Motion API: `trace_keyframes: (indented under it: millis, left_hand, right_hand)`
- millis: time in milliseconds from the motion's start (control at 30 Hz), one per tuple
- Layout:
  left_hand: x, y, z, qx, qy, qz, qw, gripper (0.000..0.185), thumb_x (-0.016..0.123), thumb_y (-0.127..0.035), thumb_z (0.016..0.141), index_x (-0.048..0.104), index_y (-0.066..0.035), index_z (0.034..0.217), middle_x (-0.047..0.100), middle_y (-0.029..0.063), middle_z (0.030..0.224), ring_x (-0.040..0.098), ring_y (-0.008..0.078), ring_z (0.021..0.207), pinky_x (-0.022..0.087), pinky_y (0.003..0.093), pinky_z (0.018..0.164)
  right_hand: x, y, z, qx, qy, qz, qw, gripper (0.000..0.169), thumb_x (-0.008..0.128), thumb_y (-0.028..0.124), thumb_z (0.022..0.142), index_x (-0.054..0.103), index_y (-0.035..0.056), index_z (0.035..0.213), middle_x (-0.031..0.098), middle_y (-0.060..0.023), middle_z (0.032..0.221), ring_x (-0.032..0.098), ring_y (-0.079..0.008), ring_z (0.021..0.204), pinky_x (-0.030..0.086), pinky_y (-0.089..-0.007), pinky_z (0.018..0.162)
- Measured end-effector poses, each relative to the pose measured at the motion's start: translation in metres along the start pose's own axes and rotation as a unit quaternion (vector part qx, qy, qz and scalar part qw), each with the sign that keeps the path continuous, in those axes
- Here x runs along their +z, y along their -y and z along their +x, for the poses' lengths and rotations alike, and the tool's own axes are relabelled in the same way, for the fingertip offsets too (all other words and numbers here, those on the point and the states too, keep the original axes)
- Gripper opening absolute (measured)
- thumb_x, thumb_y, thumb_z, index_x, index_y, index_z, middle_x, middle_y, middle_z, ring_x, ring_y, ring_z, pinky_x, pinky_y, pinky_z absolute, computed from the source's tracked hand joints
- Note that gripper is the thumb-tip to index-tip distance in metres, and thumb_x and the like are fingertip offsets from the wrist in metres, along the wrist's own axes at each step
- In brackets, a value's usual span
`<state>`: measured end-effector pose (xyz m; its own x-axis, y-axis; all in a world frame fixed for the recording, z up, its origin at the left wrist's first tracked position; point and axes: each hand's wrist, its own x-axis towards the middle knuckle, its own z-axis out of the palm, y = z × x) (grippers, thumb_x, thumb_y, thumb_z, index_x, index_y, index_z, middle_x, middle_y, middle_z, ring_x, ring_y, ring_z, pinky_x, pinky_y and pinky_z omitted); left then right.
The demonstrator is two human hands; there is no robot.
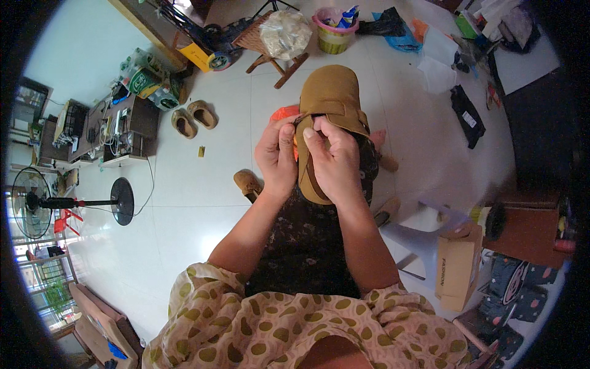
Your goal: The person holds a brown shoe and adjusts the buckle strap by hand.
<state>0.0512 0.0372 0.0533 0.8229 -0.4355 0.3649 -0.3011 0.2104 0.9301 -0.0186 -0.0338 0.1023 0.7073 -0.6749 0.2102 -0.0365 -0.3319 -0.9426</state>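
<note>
A tan closed-toe clog (330, 87) with a strap across its upper lies over my lap, its toe pointing away from me. My left hand (279, 152) pinches something small and dark at the left edge of the shoe's upper; what it is cannot be told. My right hand (335, 157) has its fingers at the shoe's opening, with the thumb bent over and gripping the edge of the upper. An orange-red plastic item (285, 113) shows behind my left hand. Dark patterned cloth (304, 244) covers my legs beneath the shoe.
A pair of clogs (194, 119) sits on the floor at left, near a standing fan (122, 201). Ahead are a folding stool (256, 34) with a plastic bag and a pink-rimmed bin (335, 39). A cardboard box (456, 272) stands at right.
</note>
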Motion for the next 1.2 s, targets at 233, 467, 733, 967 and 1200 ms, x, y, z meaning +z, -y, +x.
trace_keyframes:
  millis: [233, 467, 733, 967, 1200]
  left_hand:
    - [0.001, 0.001, 0.001, 0.011, -0.027, -0.038, 0.999, 0.028, 0.047, -0.022, 0.094, 0.06, 0.003, 0.095, 0.059, 0.0049, 0.09, 0.051, 0.0105, 0.083, 0.04, 0.0232, 0.075]
    - [-0.002, 0.003, 0.001, 0.018, -0.035, -0.016, 0.999, 0.026, 0.046, -0.02, 0.094, 0.06, 0.002, 0.096, 0.058, 0.0049, 0.088, 0.051, 0.011, 0.083, 0.04, 0.023, 0.075]
    - [-0.007, -0.005, 0.01, 0.114, 0.001, 0.106, 0.988, 0.018, 0.06, -0.012, 0.083, 0.062, 0.0, 0.097, 0.061, 0.0088, 0.088, 0.054, 0.02, 0.082, 0.042, 0.0288, 0.078]
    - [-0.008, -0.006, 0.009, 0.153, -0.014, 0.064, 0.986, 0.029, 0.061, -0.016, 0.082, 0.057, -0.001, 0.107, 0.053, 0.0103, 0.097, 0.05, 0.0222, 0.091, 0.04, 0.0311, 0.082]
    - [-0.018, -0.011, 0.021, 0.059, 0.038, 0.11, 0.992, 0.023, 0.046, -0.016, 0.092, 0.056, 0.0, 0.105, 0.051, 0.0052, 0.098, 0.048, 0.0133, 0.09, 0.039, 0.0248, 0.08]
  right_hand:
    - [0.002, -0.001, 0.001, -0.002, 0.008, 0.015, 1.0, 0.018, 0.052, 0.014, 0.086, 0.051, -0.0017, 0.078, 0.054, -0.0181, 0.067, 0.054, -0.0297, 0.058, 0.041, -0.0356, 0.056]
    - [0.003, 0.0, 0.002, 0.007, 0.023, 0.029, 0.999, 0.017, 0.054, 0.013, 0.085, 0.051, -0.0019, 0.078, 0.053, -0.0163, 0.065, 0.052, -0.0263, 0.057, 0.041, -0.0345, 0.055]
    - [0.0, -0.015, 0.005, 0.006, 0.021, 0.043, 0.999, 0.012, 0.052, 0.01, 0.085, 0.05, -0.0004, 0.079, 0.05, -0.0137, 0.066, 0.049, -0.0216, 0.059, 0.041, -0.0338, 0.057]
    - [0.011, -0.026, 0.001, -0.025, 0.005, 0.15, 0.988, 0.011, 0.053, 0.011, 0.086, 0.053, 0.0001, 0.087, 0.053, -0.0141, 0.071, 0.051, -0.021, 0.064, 0.043, -0.0323, 0.062]
    - [0.008, -0.02, -0.003, -0.051, 0.009, 0.026, 0.998, 0.012, 0.052, 0.011, 0.086, 0.055, -0.0002, 0.091, 0.056, -0.0172, 0.075, 0.055, -0.0289, 0.067, 0.044, -0.0354, 0.064]
